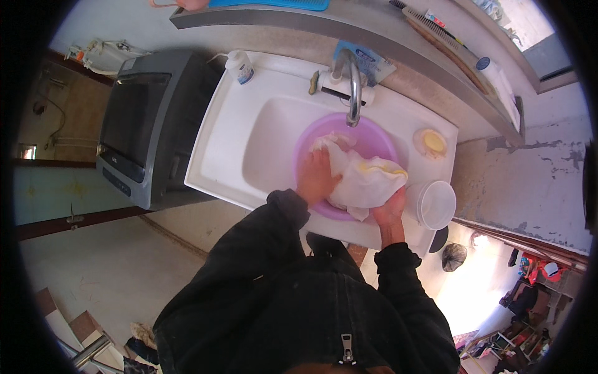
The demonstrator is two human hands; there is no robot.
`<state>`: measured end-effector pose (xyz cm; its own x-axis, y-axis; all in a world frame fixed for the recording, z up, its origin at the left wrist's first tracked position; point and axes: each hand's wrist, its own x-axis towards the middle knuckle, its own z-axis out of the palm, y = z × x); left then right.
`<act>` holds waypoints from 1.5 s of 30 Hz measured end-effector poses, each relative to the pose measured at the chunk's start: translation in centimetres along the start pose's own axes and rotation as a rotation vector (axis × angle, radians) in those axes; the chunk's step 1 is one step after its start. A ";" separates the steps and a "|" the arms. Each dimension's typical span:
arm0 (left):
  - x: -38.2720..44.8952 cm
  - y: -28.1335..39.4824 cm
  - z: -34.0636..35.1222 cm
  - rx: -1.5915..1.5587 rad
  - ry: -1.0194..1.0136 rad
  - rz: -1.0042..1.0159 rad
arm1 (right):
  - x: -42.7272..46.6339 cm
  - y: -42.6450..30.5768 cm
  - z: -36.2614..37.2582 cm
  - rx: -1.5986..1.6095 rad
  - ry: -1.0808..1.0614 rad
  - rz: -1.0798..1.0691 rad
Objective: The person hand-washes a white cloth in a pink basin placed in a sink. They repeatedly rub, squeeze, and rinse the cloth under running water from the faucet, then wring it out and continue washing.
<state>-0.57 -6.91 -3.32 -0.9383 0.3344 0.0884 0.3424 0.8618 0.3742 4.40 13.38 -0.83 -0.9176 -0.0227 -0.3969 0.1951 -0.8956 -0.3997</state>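
A wet white cloth (359, 182) with a yellow patch lies bunched over a purple plastic basin (322, 126), which sits in a white sink (266, 135). My left hand (317, 175) rests on the cloth's left part, fingers spread and pointing away from me; whether it grips the fabric is unclear. At the lower right of the basin my right hand (392, 205) holds the cloth's edge from beneath, its fingers partly hidden by the fabric. Above the basin hangs the spout of a chrome faucet (354, 98).
Right of the basin stand a clear plastic tub (437, 205) and a dish with a yellow soap bar (434, 141). A white bottle (239, 68) occupies the sink's back left corner. A grey washing machine (140, 117) is on the left. Overhead, a ledge (280, 19) holds combs and a tube.
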 end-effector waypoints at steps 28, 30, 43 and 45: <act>3.8 11.0 -0.2 -0.978 0.290 -0.239 | 2.6 2.4 1.5 -0.106 0.047 -0.007; 3.5 11.5 -0.1 -0.849 0.152 -0.103 | 2.1 1.8 2.0 -0.277 -0.001 -0.161; 5.0 10.8 0.6 -0.890 0.058 -0.012 | 2.5 1.4 2.0 -0.222 0.018 -0.184; 6.4 8.6 0.1 -1.110 -0.145 -0.036 | 2.6 0.5 0.9 -0.326 0.014 -0.164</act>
<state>-3.63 2.64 0.40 -0.9073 0.4201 -0.0203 0.0140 0.0783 0.9968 1.84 12.48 -1.26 -0.9415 0.1172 -0.3161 0.1482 -0.6983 -0.7003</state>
